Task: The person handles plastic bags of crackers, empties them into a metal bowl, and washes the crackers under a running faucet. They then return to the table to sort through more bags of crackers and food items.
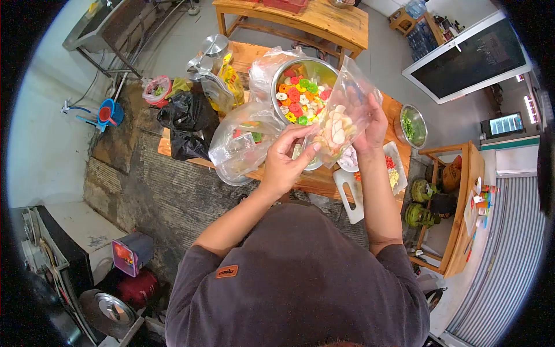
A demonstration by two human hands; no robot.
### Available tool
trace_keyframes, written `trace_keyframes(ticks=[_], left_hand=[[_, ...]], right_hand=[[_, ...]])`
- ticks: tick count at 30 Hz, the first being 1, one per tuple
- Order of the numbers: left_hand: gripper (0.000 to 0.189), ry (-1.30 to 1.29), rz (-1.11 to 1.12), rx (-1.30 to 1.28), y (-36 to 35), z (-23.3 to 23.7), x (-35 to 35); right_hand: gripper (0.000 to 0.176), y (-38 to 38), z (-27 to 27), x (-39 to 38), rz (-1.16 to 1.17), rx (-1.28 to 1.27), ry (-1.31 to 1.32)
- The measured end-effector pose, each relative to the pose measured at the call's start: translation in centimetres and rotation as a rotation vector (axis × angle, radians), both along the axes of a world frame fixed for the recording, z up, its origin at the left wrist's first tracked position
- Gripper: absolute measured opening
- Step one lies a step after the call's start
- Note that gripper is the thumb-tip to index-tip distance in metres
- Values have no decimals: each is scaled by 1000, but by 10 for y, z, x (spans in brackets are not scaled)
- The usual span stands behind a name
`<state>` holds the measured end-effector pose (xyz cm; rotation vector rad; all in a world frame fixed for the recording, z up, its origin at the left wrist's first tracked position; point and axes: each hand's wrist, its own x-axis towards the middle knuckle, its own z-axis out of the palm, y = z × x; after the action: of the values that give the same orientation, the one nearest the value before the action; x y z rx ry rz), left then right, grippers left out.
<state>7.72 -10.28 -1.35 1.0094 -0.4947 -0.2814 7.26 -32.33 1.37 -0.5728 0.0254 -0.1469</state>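
Observation:
A clear plastic bag [350,87] with pale, flat, roundish pieces [337,128] inside is held up over the wooden table. My left hand [287,160] pinches its lower left side, thumb and fingers closed on the plastic. At its right side, my right hand [372,128] has its fingers wrapped round the bag. Just beyond it, a large metal bowl [276,92] holds colourful flower-shaped pieces [298,98]. Left of my left hand stands another open clear plastic bag [231,141] with a few coloured bits in it. A small bowl of pale pieces [348,160] is partly hidden below the held bag.
A white cutting board [357,209] lies at the near edge, beside a tray with chopped red and yellowish pieces [393,170]. A metal bowl of chopped greens [410,124] is at the right. Black plastic bags [188,118] stand left. A second wooden table [289,18] is beyond.

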Motion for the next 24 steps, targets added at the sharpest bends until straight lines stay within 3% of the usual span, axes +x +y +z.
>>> trace_keyframes(ticks=[5, 12, 14, 18, 24], left_hand=[[39, -150, 79, 32, 6, 14, 1], [39, -270, 103, 31, 9, 41, 3], [42, -135, 52, -46, 8, 51, 1], [43, -99, 48, -82, 12, 66, 5], [26, -8, 108, -221, 19, 101, 22]], right_hand=[[45, 6, 10, -8, -187, -21, -79], [39, 3, 24, -24, -183, 30, -179], [38, 4, 27, -27, -228, -5, -136], [37, 16, 43, -34, -234, 12, -128], [42, 30, 58, -37, -206, -43, -146]])
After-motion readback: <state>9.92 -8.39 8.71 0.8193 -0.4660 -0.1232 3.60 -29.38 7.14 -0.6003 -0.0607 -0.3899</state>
